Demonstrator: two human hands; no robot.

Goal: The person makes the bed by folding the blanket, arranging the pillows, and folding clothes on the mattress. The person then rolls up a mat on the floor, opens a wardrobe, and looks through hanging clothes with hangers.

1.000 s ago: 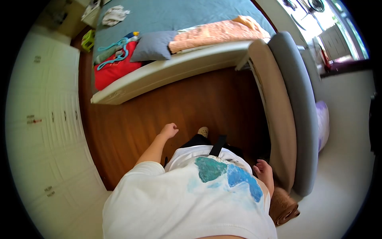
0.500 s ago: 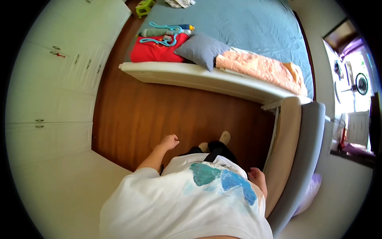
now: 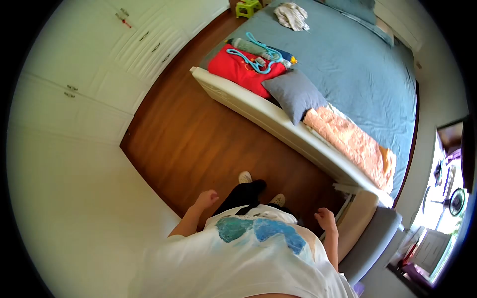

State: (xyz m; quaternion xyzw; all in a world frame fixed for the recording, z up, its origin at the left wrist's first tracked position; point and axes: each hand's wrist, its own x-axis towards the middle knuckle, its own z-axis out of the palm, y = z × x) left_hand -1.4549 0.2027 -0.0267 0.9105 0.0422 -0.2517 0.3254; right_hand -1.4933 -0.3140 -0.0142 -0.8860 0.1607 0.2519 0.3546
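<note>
My left hand (image 3: 205, 199) hangs over the wooden floor, its fingers curled in with nothing visible in them. On the other side of my body, my right hand (image 3: 325, 219) is loosely curled beside the beige cushion (image 3: 358, 218), and no object shows in it. Beyond the white footboard (image 3: 268, 119) lies a bed with a blue sheet (image 3: 348, 64). Along its foot end are a red cloth item (image 3: 238, 73) with light-blue straps (image 3: 258, 65) on it, a grey pillow (image 3: 296, 93) and a peach blanket (image 3: 350, 144).
White cabinets (image 3: 99, 64) line the left side. A green stool (image 3: 247, 8) stands beyond them, near the bed. A grey cushion (image 3: 372, 243) leans beside the beige one on the right. A black fan (image 3: 456, 201) is by the window. A crumpled cloth (image 3: 291, 16) lies on the bed.
The view has turned to the left, so the bed and cushions sit farther right and more cabinet shows. My feet have shifted. My right hand is farther out from my shirt.
</note>
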